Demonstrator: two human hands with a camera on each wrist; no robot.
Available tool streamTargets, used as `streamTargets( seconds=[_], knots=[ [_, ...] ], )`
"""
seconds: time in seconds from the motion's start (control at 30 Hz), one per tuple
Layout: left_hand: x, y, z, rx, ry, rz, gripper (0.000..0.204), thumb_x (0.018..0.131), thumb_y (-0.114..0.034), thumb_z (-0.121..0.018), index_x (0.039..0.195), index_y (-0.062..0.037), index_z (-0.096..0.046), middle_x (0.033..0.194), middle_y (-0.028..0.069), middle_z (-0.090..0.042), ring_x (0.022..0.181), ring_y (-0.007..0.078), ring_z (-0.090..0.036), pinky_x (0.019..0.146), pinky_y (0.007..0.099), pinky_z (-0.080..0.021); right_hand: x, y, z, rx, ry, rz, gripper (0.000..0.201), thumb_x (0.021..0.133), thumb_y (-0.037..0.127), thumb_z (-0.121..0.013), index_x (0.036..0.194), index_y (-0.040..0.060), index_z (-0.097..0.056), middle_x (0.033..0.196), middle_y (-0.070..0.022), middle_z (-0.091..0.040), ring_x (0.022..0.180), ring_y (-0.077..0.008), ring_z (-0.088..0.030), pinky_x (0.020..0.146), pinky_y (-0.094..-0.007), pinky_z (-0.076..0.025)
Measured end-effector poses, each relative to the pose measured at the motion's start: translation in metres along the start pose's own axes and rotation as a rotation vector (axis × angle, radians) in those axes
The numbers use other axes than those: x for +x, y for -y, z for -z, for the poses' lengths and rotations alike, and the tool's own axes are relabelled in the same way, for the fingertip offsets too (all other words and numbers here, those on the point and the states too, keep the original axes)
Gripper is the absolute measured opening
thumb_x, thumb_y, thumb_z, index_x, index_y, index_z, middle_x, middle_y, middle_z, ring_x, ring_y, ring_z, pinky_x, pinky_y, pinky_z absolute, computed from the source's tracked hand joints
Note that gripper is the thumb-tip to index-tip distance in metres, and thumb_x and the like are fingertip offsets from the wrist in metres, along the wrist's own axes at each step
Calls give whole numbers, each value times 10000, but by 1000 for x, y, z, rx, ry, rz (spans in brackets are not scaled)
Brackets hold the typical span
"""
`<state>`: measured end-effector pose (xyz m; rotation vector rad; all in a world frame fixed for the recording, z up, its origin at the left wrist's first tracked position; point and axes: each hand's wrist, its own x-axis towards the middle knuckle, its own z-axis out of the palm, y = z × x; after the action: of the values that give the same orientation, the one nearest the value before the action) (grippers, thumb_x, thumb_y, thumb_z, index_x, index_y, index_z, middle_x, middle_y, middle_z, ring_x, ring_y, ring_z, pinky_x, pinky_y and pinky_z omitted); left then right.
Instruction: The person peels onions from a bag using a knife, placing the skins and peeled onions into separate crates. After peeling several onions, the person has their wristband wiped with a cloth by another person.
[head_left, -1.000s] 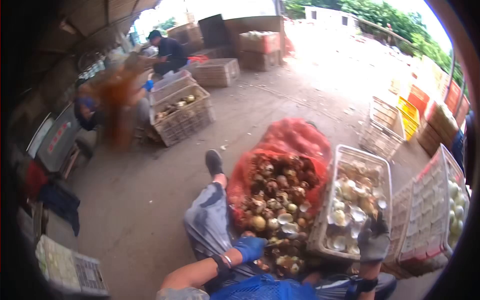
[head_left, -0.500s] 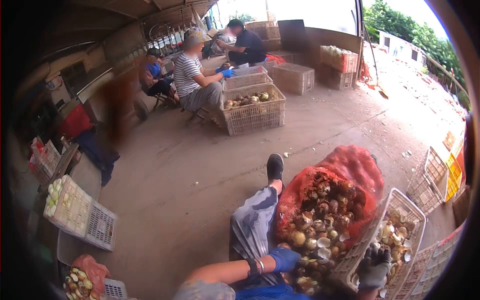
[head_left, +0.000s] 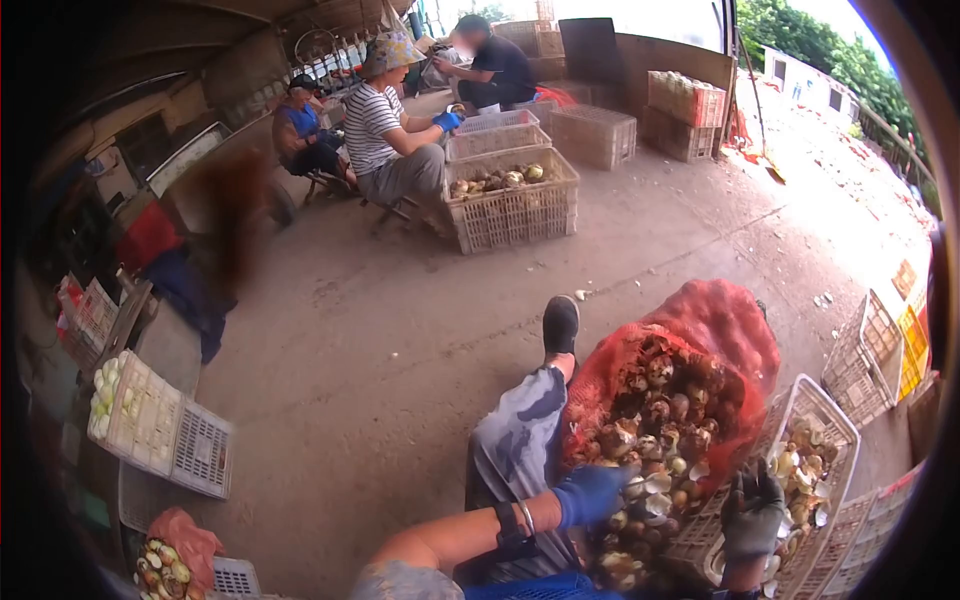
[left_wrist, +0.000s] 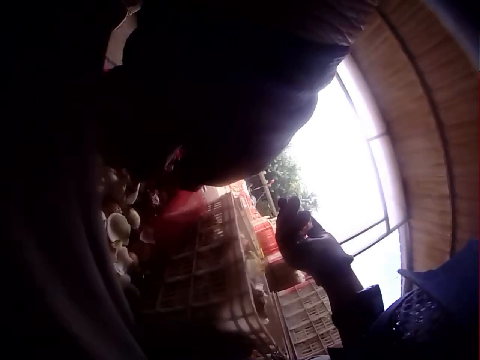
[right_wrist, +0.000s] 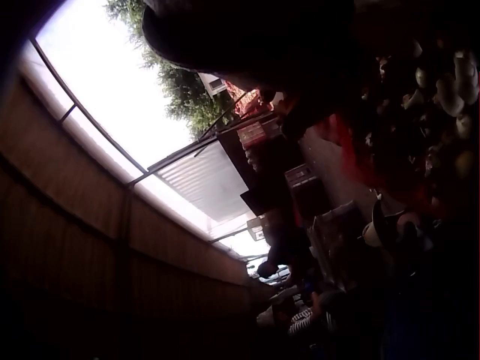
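The red mesh sack of brown-husked bulbs lies open on the floor against the person's outstretched leg, its long axis running away from the body toward the upper right. The left hand, in a blue glove, rests at the sack's near mouth among the bulbs, fingers curled; whether that grip holds one cannot be told. The right hand, in a dark glove, sits at the white crate of peelings just right of the sack, its grip equally unclear. The left hand is nearer the sack. Only the head view shows the seated workers beyond; the wrist views are mostly dark.
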<state>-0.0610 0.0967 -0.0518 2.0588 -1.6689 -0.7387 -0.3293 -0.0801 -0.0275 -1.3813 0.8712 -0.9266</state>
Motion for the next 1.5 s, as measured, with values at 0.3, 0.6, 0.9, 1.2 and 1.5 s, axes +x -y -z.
streamTargets(
  seconds=[0.3,0.6,0.9,1.2,1.5],
  knots=[
    [42,-13,97,-300,-252,-28,499,942,-170,-649,1440,-145,-627,937,211,-747,802,332,-738,744,407,-580,44,44,-81,114,87,76,557,930,-99,-621,1469,-55,-489,1302,-140,-677,1213,-183,-648,1062,-326,-523],
    [82,6,91,-774,-404,127,401,930,-142,-672,1328,-152,-719,950,122,-760,786,187,-705,760,342,-582,75,3,-130,84,187,-11,564,929,-79,-616,1470,26,-500,1244,-151,-692,1154,-242,-695,995,-355,-584],
    [52,-26,139,-1336,-363,319,471,897,38,-624,1367,69,-604,985,146,-752,735,135,-701,655,241,-578,97,-49,-163,672,-77,-833,332,1067,261,-530,1335,65,-534,1157,-143,-658,1072,-317,-692,899,-418,-538],
    [54,-26,132,-1369,-454,477,674,852,-115,-718,1463,68,-502,962,173,-742,578,146,-669,482,232,-518,210,-124,-108,589,-284,-794,328,1054,260,-544,1261,7,-561,1202,-193,-674,1001,-343,-730,887,-456,-574],
    [93,-13,129,-1281,-458,572,677,855,-116,-724,1466,67,-499,960,172,-742,577,142,-667,482,230,-517,321,-169,-45,-98,-418,-656,283,947,167,-675,1210,63,-685,1023,-152,-748,842,-300,-740,688,-399,-588]
  ],
)
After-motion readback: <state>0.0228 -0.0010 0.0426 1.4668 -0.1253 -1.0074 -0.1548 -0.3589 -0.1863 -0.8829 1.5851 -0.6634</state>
